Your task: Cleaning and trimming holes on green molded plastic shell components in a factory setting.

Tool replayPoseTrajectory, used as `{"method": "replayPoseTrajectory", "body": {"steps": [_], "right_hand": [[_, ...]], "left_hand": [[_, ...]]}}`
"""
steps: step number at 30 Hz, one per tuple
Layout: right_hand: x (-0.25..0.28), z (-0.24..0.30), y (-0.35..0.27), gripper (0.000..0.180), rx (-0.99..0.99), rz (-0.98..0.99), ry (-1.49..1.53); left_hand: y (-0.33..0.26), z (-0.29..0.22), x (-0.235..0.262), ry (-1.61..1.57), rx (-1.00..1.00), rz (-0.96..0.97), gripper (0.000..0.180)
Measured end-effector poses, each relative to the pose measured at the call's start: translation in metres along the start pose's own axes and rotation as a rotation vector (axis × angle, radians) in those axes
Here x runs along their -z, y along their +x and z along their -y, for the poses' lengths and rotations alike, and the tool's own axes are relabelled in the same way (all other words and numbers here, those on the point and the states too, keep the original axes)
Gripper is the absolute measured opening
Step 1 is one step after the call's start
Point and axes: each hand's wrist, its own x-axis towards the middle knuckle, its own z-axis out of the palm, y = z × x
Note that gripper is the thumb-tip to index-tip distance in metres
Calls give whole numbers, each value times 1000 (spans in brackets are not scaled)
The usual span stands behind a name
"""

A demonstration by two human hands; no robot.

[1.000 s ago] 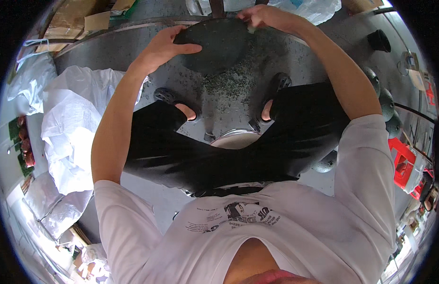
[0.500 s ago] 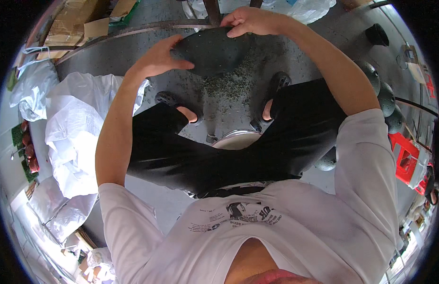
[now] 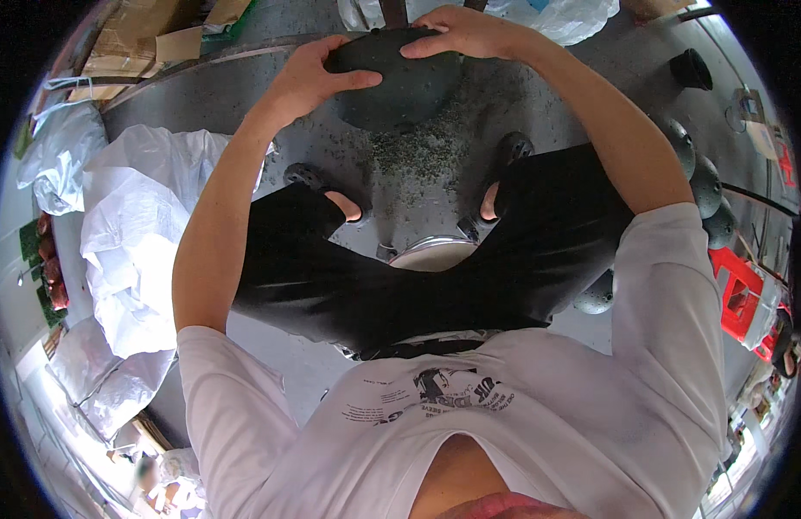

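Observation:
A dark grey-green rounded shell or ball [image 3: 398, 82], with small bumps or specks on it, is between my two hands at the top of the view. My left hand [image 3: 309, 82] grips its left side, thumb lying across the front surface and fingers over the far edge. On its upper right, my right hand [image 3: 461, 33] has the thumb pressed on the surface, the other fingers curling behind. My fingertips on the far side are hidden. Below the shell, dark green crumbs [image 3: 413, 154] are scattered over the grey floor.
Dark upright posts [image 3: 394, 12] and a curved rail [image 3: 236, 54] stand beyond the shell. White plastic sacks [image 3: 132, 225] lie at left, with cardboard [image 3: 128, 39] behind. At right are several dark balls with holes [image 3: 705, 182], a black pot [image 3: 691, 69] and a red stool [image 3: 739, 298].
My left hand has moved right and up, from the shell's edge onto its surface. The shell has tipped and shifted slightly up; my right thumb now lies farther over it.

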Motion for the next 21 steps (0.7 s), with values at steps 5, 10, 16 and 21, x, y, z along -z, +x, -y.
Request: {"method": "replayPoseTrajectory", "body": {"steps": [5,10,16,21], "right_hand": [[6,5,2,67,-30,-28,90],[-5,-8,16,67,-80,-263,264],[-1,4,10,66,-45,-103,341],[-2,-7,19,64,-25,-134,398]], "left_hand": [[3,4,1,-101,-42,-48,75],[7,4,8,-164,-43,-47,62],[6,11,12,-58,-78,-46,58],[8,10,13,-128,-48,-13,57]]}}
